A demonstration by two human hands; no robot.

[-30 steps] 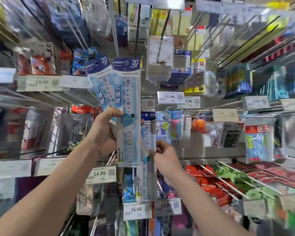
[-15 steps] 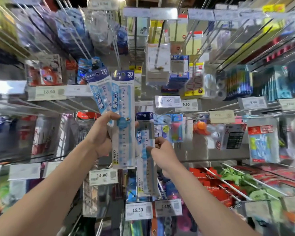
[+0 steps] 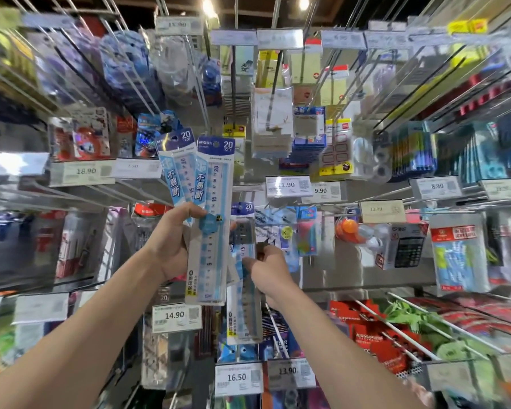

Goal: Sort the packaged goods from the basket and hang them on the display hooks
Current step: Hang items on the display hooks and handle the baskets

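My left hand [image 3: 171,240] grips two packaged blue 20 cm rulers [image 3: 210,202], fanned upright in front of the display hooks. A third ruler pack [image 3: 244,273] of the same kind hangs lower, to the right of them. My right hand [image 3: 270,271] pinches this pack at its middle. Its blue header [image 3: 244,208] sits level with a hook row behind it; whether it is on a hook I cannot tell. The basket is out of view.
Long metal hooks [image 3: 136,84] loaded with stationery packs jut out on all sides. Price tags [image 3: 176,317] hang at hook ends. A calculator pack [image 3: 404,246] hangs to the right, red packs [image 3: 366,326] lower right.
The view has tilted upward. Both hands stay nearly in place, the right hand still pinching the lower ruler pack and the left still holding the two rulers.
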